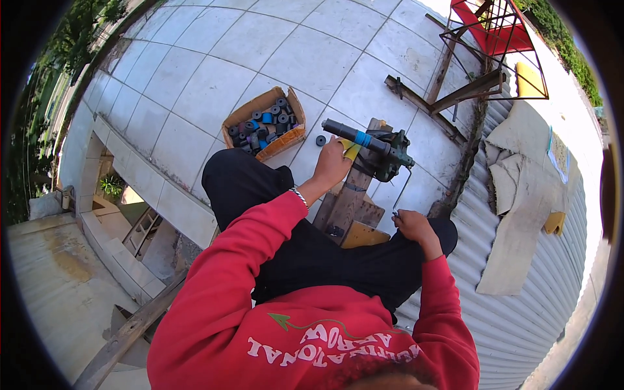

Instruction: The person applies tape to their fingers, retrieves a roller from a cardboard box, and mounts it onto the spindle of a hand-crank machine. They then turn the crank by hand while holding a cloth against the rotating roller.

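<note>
Your left hand (pixel 333 164) rests on the yellow strip (pixel 351 149) under the long dark bar (pixel 361 138). Its fingers press down flat there; they do not wrap around anything that you can see. The bar is clamped in the green vise (pixel 390 156) on the wooden block (pixel 351 195). Its long line runs from about ten o'clock to four o'clock, with the free end pointing to ten. A blue ring (pixel 363 138) sits in the middle of it, just at one o'clock from your left hand.

Your right hand (pixel 413 227) is closed around the low end of the thin crank handle (pixel 404 185). The vise is at eleven o'clock from that hand. Your left hand is the nearer one to the bar. One loose black roller (pixel 320 140) lies on the tiles between the bar's tip and the cardboard box (pixel 265 123) of rollers.
</note>
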Demonstrator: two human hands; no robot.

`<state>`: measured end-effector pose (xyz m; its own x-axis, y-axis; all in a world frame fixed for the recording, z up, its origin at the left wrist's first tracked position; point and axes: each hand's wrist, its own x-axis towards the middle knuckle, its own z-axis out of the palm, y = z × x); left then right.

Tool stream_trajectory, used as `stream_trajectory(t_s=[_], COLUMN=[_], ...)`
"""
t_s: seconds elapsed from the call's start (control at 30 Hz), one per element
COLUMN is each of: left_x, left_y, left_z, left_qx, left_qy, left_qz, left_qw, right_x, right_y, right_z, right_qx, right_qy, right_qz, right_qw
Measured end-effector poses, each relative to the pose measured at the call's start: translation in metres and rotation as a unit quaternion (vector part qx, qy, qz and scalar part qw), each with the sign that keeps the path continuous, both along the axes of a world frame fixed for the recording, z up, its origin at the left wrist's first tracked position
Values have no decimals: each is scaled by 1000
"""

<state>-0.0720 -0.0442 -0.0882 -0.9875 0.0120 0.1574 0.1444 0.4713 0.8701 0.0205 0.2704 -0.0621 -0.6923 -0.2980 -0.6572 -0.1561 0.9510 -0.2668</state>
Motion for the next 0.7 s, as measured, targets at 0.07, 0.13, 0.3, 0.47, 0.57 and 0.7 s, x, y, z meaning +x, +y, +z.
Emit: stream_trajectory(t_s=[0.07, 0.13, 0.3, 0.47, 0.57, 0.7], left_x=[0, 1, 2, 3, 4, 6], left_y=[1, 2, 1, -3, -3, -1], left_z=[1, 0, -5, -3, 1, 4], left_qx=[13, 26, 28, 13, 26, 42], left_qy=[-13, -24, -10, 2, 5, 15], left_qz=[3, 2, -21, -34, -30, -23], left_qw=[1000, 999, 999, 999, 999, 999], right_x=[-14, -33, -98, -159, -195, -230], right_y=[2, 6, 16, 29, 28, 28], right_z=[-40, -76, -133, -134, -111, -58], right_qx=[-3, 0, 54, 71, 110, 111], right_qy=[-3, -5, 47, 149, 190, 268], right_qz=[0, -2, -53, -75, -106, -100], right_qw=[1000, 1000, 996, 983, 970, 952])
